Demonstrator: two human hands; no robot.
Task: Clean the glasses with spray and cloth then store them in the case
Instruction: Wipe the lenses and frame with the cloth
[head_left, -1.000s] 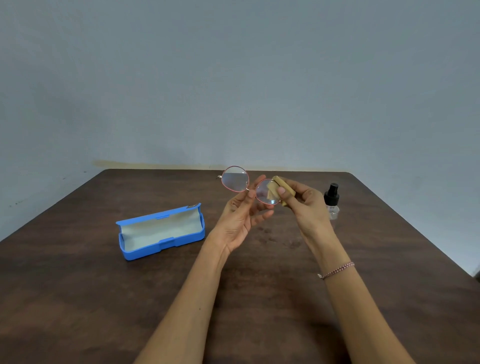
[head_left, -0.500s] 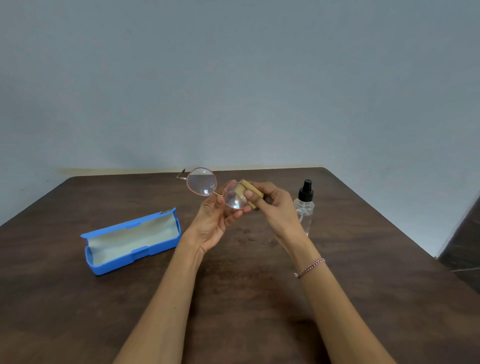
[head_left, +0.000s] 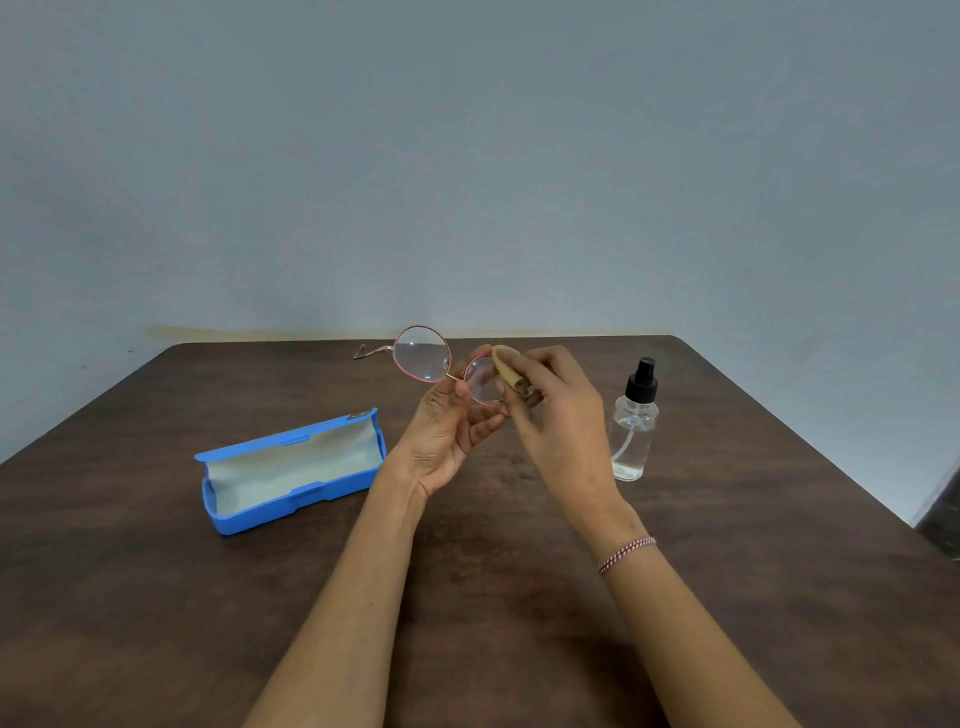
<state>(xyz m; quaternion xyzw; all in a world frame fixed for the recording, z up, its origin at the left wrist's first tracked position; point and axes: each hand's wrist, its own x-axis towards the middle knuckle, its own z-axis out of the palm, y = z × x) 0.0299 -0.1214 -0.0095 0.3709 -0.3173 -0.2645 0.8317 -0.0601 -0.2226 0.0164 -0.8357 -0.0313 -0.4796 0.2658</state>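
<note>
Round glasses with a thin pink frame are held up over the middle of the table. My left hand grips them near the bridge, palm toward me. My right hand pinches a small folded tan cloth against the right lens, which is partly hidden by the cloth and my fingers. An open blue case with a pale lining lies on the table to the left. A clear spray bottle with a black pump top stands upright to the right of my right hand.
The dark brown wooden table runs back to a plain grey wall. Its right edge slants close behind the spray bottle, with dark floor showing at the far right.
The view has shifted, so the hands, case and bottle sit differently in frame. The cloth stays on the right lens, and the right fingers have moved slightly over it.
</note>
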